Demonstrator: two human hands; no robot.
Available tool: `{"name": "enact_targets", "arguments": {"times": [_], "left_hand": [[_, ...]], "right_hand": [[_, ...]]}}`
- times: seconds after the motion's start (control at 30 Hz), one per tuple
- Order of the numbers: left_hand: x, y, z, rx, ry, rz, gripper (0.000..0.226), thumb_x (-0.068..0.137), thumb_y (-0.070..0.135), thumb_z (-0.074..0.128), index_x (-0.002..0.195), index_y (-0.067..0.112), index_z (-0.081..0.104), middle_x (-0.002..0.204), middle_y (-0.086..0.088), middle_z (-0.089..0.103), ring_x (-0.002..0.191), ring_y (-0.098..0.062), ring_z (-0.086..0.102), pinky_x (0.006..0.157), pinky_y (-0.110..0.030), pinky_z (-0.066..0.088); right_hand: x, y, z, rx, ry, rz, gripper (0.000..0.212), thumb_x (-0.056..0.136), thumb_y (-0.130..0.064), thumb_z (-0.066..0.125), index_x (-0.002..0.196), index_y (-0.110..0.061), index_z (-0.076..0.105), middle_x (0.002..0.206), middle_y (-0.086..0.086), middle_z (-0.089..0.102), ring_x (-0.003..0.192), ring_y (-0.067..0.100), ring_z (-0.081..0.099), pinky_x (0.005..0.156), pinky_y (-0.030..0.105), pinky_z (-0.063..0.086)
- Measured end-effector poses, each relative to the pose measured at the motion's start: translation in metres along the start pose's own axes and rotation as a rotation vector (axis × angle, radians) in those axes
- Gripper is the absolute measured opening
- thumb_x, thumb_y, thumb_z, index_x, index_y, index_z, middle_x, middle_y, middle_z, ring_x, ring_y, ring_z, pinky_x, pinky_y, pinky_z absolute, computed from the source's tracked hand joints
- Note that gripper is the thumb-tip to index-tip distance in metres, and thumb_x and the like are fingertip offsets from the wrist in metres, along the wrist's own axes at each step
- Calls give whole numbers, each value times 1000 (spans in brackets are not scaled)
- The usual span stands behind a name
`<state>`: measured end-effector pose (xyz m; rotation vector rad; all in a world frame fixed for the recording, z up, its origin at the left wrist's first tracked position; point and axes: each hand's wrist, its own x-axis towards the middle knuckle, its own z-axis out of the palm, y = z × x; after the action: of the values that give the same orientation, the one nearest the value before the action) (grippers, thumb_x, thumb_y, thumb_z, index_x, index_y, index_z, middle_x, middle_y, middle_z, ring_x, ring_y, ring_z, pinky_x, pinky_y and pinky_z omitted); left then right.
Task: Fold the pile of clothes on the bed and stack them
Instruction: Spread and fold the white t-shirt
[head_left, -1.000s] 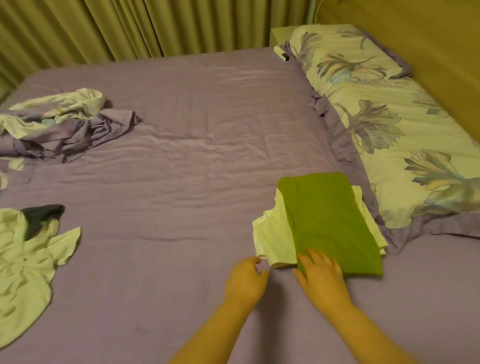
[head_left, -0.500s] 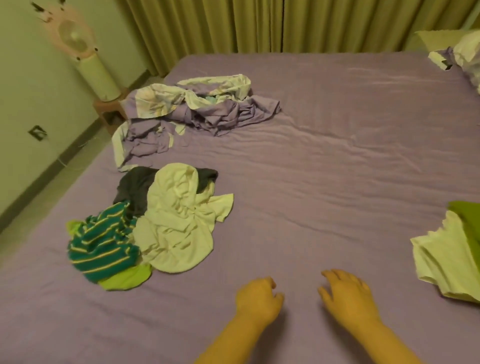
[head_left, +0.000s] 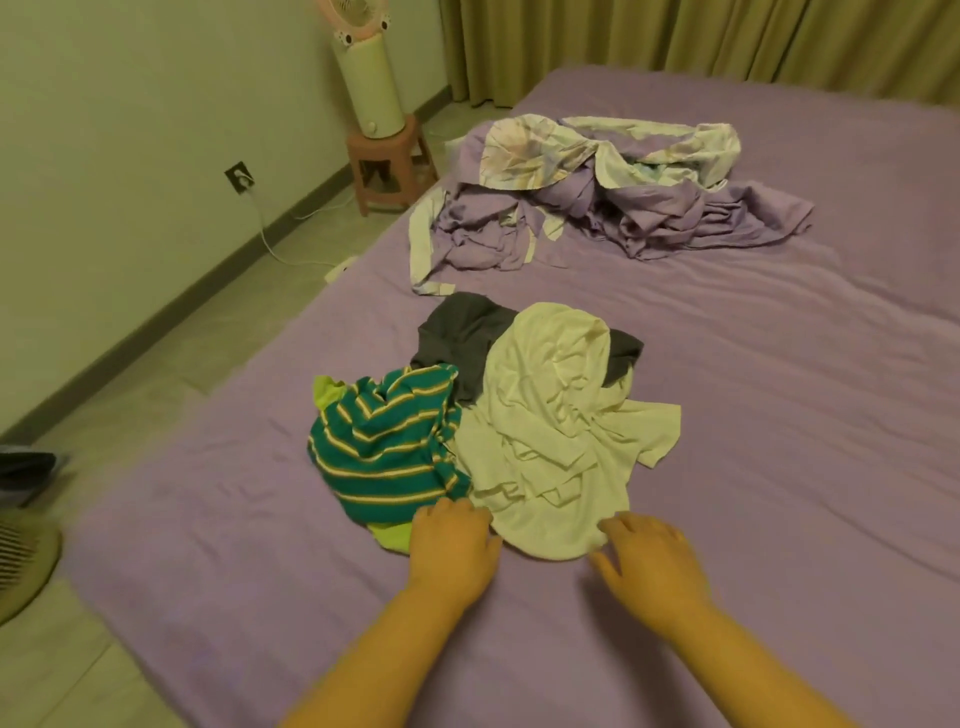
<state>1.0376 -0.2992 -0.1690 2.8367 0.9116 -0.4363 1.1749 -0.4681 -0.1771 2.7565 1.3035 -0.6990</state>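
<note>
Stretching wide to the right and toward the curtains (head_left: 727, 36), the purple bed (head_left: 779, 415) offers smooth, lightly creased sheet on that side, while its left edge drops to a tiled floor (head_left: 208, 332) that runs along the wall. Near that far-left corner a pale tower fan (head_left: 366, 78) stands on a small pink stool (head_left: 387, 166), its cord trailing across the tiles. A rumpled lilac and floral bedcover (head_left: 597, 202) lies bunched on the bed's far part. Nearer, the pile of clothes (head_left: 498, 426) sits loosely heaped: a soft, crumpled white shirt (head_left: 556, 441), a green striped knit top (head_left: 384, 447) with a lime garment (head_left: 389, 538) peeking out beneath, and a dark grey piece (head_left: 462, 332) behind. Both hands hover at the pile's near edge. The left hand (head_left: 452, 551) has relaxed fingers just at the striped top's hem; the right hand (head_left: 649, 566) is spread, its fingertips at the white shirt's rim, gripping nothing.
</note>
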Motion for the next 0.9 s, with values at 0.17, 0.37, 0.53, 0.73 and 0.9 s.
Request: {"name": "enact_targets", "arguments": {"times": [0.17, 0.37, 0.53, 0.73, 0.9], "left_hand": [[48, -21, 11, 8, 154, 163, 39, 93, 38, 43, 129, 26, 48, 127, 2, 48, 115, -23, 40, 89, -34, 30], [83, -8, 2, 28, 194, 163, 21, 86, 42, 58, 93, 25, 68, 100, 5, 62, 98, -21, 51, 79, -34, 36], [85, -2, -71, -737, 146, 22, 34, 86, 37, 65, 62, 19, 49, 59, 7, 44, 57, -10, 41, 55, -28, 33], [53, 37, -220, -1037, 162, 157, 44, 86, 40, 64, 73, -2, 58, 65, -6, 44, 61, -15, 39, 59, -29, 33], [-2, 85, -330, -1200, 260, 235, 25, 85, 37, 67, 85, 13, 72, 83, -4, 68, 74, -8, 59, 70, -29, 47]], "right_hand": [[54, -41, 0, 15, 53, -72, 42, 96, -48, 34, 129, -25, 46, 131, -6, 46, 123, 18, 41, 96, 30, 34], [72, -46, 6, 140, 97, -95, 43, 97, -46, 37, 133, -25, 44, 137, -4, 43, 124, 18, 41, 97, 30, 36], [48, -27, -32, 438, 191, -182, 52, 94, -48, 45, 141, -31, 33, 140, -12, 41, 126, 10, 40, 96, 21, 35], [9, -15, -139, 601, 402, -211, 74, 87, -49, 57, 148, -27, 20, 151, -9, 31, 134, 13, 36, 107, 33, 37], [-49, 6, -226, 602, 547, -262, 79, 84, -49, 61, 147, -26, 19, 150, -6, 33, 134, 15, 37, 105, 33, 37]]}}
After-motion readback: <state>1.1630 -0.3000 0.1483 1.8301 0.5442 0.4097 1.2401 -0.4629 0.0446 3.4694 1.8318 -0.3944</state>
